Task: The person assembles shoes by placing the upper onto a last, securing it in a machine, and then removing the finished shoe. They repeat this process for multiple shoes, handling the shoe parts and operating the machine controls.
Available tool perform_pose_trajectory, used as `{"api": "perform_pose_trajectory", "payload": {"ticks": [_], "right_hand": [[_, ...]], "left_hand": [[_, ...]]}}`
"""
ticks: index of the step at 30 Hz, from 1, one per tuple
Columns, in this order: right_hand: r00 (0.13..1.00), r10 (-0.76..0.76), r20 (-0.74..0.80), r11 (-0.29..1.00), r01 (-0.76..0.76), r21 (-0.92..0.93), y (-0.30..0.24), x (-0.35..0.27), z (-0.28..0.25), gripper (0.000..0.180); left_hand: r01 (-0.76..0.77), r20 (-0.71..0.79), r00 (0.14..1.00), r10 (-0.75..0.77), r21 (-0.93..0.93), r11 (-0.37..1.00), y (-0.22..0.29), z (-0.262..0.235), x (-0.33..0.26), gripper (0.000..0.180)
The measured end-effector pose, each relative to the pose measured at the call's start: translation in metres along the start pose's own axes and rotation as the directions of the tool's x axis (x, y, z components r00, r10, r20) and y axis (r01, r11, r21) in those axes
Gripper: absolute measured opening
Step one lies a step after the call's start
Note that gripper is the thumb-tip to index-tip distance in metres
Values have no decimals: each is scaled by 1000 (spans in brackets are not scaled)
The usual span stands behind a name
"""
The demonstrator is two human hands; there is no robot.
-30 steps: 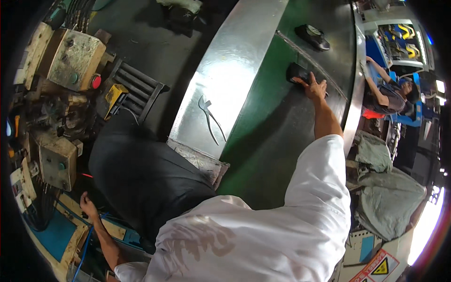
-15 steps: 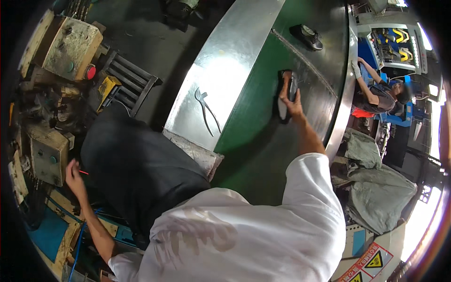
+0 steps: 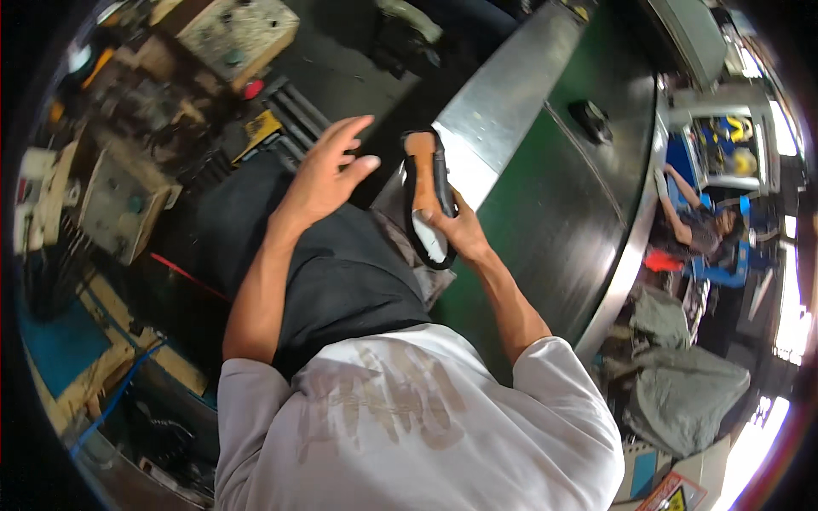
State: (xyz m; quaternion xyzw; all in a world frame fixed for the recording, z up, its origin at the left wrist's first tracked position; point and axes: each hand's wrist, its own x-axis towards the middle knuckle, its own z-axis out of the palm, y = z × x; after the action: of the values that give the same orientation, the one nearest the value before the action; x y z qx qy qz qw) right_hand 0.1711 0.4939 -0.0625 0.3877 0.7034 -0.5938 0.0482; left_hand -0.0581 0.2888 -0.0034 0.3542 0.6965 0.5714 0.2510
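My right hand (image 3: 462, 228) is closed around the near end of a black shoe upper (image 3: 423, 175). Its underside faces up, tan over most of its length and white at the near end. I hold it above the metal ledge beside the green conveyor belt. Left of the shoe, my left hand (image 3: 319, 183) is raised and empty, with the fingers spread and a gap between them and the shoe. Another black shoe (image 3: 590, 121) rests farther along the belt.
The conveyor belt (image 3: 545, 238) runs along my right, bordered by a metal ledge (image 3: 503, 106). At left stand worn machines with control boxes (image 3: 128, 204) and a red button (image 3: 253, 88). Across the belt a person (image 3: 694, 221) works. Grey cloth (image 3: 682, 396) covers something at lower right.
My right hand has brought the shoe leftward off the belt toward my body. My left hand has come up from the control box toward the shoe. The view has turned somewhat.
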Motion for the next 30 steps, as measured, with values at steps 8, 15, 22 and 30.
{"api": "perform_pose_trajectory", "payload": {"ticks": [8,15,22,30], "right_hand": [[786,-440,435,801,562,-205,-106,-1,152,123],[441,-758,481,417,894,-164,-81,-6,221,132],[539,-538,648,649,755,-89,-118,-12,216,120],[736,-271,620,810,523,-266,-150,-15,190,95]], "left_hand": [[-148,-395,874,282,337,930,-2,-108,-102,38],[-202,-548,836,-15,-333,921,23,-111,-204,101],[-371,-580,804,-131,-661,652,6,-106,-206,86],[-210,-689,559,-461,-655,725,-53,-82,-136,52]]}}
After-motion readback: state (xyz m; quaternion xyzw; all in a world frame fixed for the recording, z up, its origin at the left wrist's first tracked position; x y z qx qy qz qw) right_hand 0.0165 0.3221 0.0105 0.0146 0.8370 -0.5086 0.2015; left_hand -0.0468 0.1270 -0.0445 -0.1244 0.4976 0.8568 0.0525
